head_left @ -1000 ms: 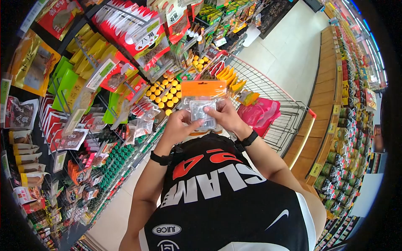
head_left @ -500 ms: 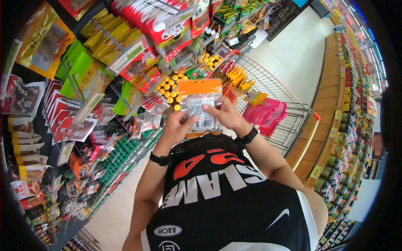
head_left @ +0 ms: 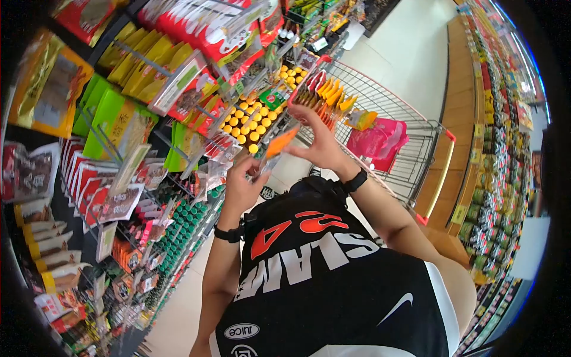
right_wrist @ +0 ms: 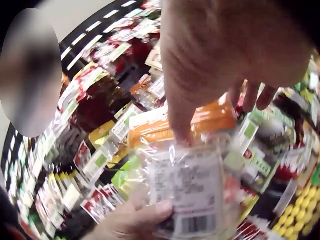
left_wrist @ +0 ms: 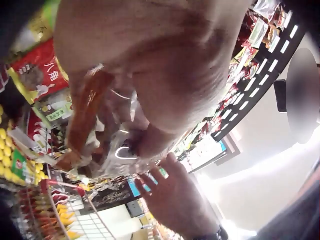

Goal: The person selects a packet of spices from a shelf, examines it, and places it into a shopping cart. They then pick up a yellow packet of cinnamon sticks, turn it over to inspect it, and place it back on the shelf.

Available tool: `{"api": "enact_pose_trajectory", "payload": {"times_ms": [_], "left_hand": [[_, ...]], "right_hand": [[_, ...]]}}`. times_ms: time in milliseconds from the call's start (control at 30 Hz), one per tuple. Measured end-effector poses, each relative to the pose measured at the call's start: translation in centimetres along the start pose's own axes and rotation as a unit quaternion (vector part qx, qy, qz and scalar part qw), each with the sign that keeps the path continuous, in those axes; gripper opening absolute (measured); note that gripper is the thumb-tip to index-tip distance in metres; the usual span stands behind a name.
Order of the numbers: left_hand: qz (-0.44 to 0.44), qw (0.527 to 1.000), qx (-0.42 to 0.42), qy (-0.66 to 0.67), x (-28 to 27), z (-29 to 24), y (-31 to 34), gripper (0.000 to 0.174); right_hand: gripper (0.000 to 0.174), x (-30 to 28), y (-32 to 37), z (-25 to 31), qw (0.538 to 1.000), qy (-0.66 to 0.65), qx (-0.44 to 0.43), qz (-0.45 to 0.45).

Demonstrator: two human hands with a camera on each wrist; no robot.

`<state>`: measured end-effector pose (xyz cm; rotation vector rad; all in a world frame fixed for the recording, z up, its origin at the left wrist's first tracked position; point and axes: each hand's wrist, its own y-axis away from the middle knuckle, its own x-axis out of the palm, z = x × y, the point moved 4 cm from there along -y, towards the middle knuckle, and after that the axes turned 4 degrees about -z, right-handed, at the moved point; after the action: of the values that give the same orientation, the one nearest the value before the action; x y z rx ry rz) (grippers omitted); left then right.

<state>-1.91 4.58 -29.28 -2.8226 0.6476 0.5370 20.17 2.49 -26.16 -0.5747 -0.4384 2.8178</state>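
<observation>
My left hand [head_left: 241,185] pinches a clear packet with an orange top band [head_left: 281,141], which is tilted in the head view. In the right wrist view the packet's white printed label [right_wrist: 187,192] with a barcode faces the camera, and the left thumb lies over its lower part. Fingers spread, my right hand [head_left: 324,146] is just to the right of the packet. In the left wrist view the right hand [left_wrist: 175,202] appears beyond the packet, holding nothing; whether its thumb touches the orange band cannot be told.
Hanging spice packets [head_left: 119,128] and yellow-capped bottles [head_left: 253,124] fill shelves at the left. A wire cart [head_left: 410,166] with a pink bag [head_left: 377,140] and several orange packets [head_left: 336,95] stands at the right. Shelved jars [head_left: 482,196] run along the far right.
The right hand has let go of the packet and opened beside it. The packet, first held flat between both hands, has turned edgewise in the left hand.
</observation>
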Motion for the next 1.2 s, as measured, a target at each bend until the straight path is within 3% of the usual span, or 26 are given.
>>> {"api": "enact_pose_trajectory", "payload": {"times_ms": [67,100,200,233,367,467,533,600,667,767,867,900,1000,1167,1200], "left_hand": [[0.036,0.998,-0.003,-0.042,0.7,0.1,0.5,0.018],[0.056,0.998,0.006,-0.035,1.2,0.4,0.7,0.018],[0.090,0.994,0.034,-0.059,2.2,1.2,0.7,0.019],[0.111,0.992,0.020,-0.055,2.4,1.5,0.5,0.024],[0.030,0.996,0.000,-0.082,2.6,2.1,-0.7,0.029],[-0.010,0.998,-0.025,-0.057,2.9,1.1,-2.3,0.027],[-0.003,0.998,-0.028,-0.056,3.7,1.1,-3.2,0.026],[0.005,0.998,-0.038,-0.056,4.8,1.3,-3.6,0.026],[0.046,0.997,-0.050,-0.028,6.6,1.9,-3.7,0.023],[0.086,0.995,-0.033,-0.025,9.2,1.4,-4.3,0.018],[0.122,0.990,-0.051,-0.040,11.2,1.4,-5.5,0.016],[0.117,0.990,-0.059,-0.042,11.8,0.8,-6.1,0.015],[0.133,0.986,-0.077,-0.070,13.8,0.7,-7.7,0.013],[0.184,0.972,-0.120,-0.087,17.9,0.9,-10.1,0.011],[0.194,0.969,-0.122,-0.095,18.5,0.8,-10.4,0.011]], "right_hand": [[0.049,-0.4,-0.1,1.2,0.982,0.093,-0.137,0.095],[0.041,-0.2,0.4,0.9,0.976,0.074,-0.134,0.158],[0.032,0.2,2.4,0.0,0.927,0.138,0.071,0.340],[0.033,0.6,3.5,-1.8,0.949,0.101,0.014,0.297],[0.031,-1.6,3.2,-2.8,0.958,0.143,0.023,0.248],[0.026,-6.4,2.1,-5.4,0.964,0.145,0.107,0.197],[0.027,-10.5,1.5,-7.4,0.974,0.137,0.150,0.095],[0.030,-15.1,2.2,-12.6,0.953,0.132,0.273,0.013],[0.033,-19.3,3.4,-17.3,0.940,0.137,0.302,-0.081],[0.035,-23.4,5.4,-22.6,0.908,0.252,0.319,-0.104],[0.037,-24.6,8.5,-26.9,0.893,0.293,0.339,-0.055],[0.030,-24.7,9.5,-28.4,0.867,0.324,0.378,-0.021],[0.030,-23.8,14.5,-36.0,0.877,0.218,0.427,-0.022],[0.034,-20.6,19.7,-43.9,0.833,0.099,0.540,-0.076],[0.035,-20.0,19.7,-43.9,0.800,0.052,0.591,-0.085]]}}
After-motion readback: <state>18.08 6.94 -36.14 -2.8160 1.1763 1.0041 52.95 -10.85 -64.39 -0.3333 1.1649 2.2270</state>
